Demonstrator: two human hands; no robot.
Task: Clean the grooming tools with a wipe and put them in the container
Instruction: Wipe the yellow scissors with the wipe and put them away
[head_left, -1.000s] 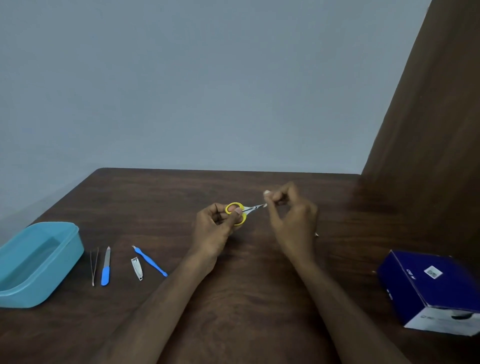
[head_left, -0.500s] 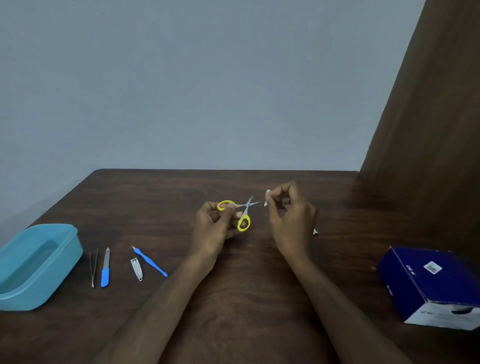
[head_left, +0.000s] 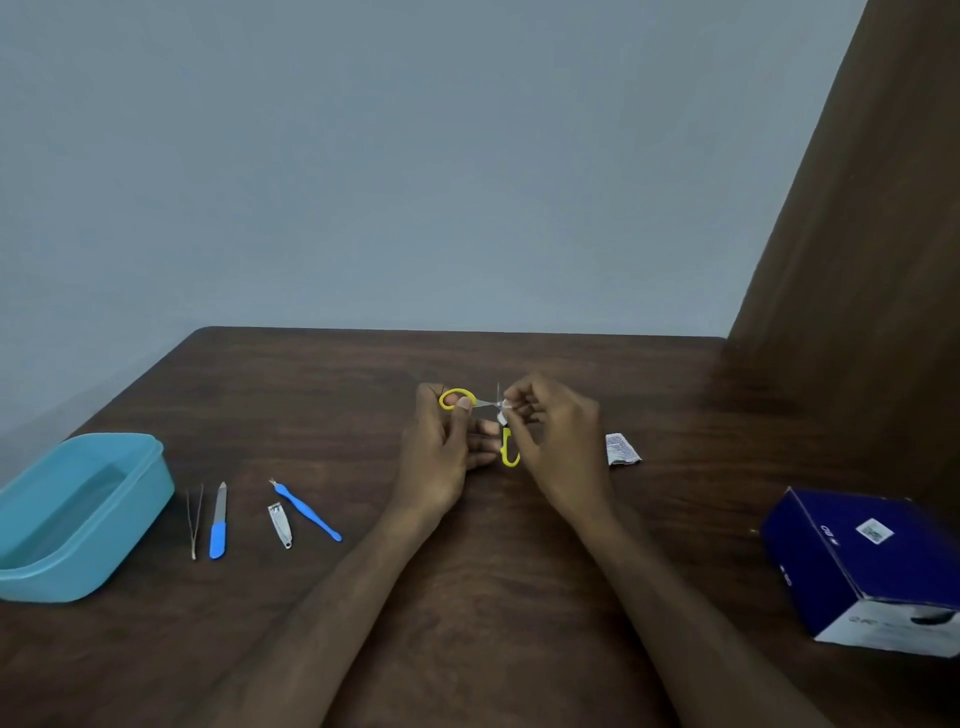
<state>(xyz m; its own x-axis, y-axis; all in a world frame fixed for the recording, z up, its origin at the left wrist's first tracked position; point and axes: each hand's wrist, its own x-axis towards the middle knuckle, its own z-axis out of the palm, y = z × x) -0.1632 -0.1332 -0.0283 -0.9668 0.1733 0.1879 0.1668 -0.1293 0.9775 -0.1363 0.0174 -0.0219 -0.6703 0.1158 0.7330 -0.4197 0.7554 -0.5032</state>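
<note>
Small yellow-handled scissors (head_left: 510, 446) are spread wide open above the table's middle. My left hand (head_left: 440, 452) grips them, thumb through one yellow ring. My right hand (head_left: 556, 441) pinches a small white wipe (head_left: 503, 414) against the blades near the pivot. On the table to the left lie tweezers (head_left: 195, 519), a blue-handled nail file (head_left: 218, 522), a nail clipper (head_left: 280, 525) and a blue cuticle pusher (head_left: 306, 511). The turquoise container (head_left: 130, 525) stands at the far left, with nothing visible inside.
A torn wipe sachet (head_left: 620, 449) lies right of my right hand. A dark blue box (head_left: 852, 566) sits near the table's right edge. A brown wooden panel (head_left: 857, 234) rises at the back right; a grey wall is behind the table.
The scissors went from nearly closed to spread wide, one handle now pointing down. My right hand moved left and brought the wipe onto the blades. The sachet came into full view.
</note>
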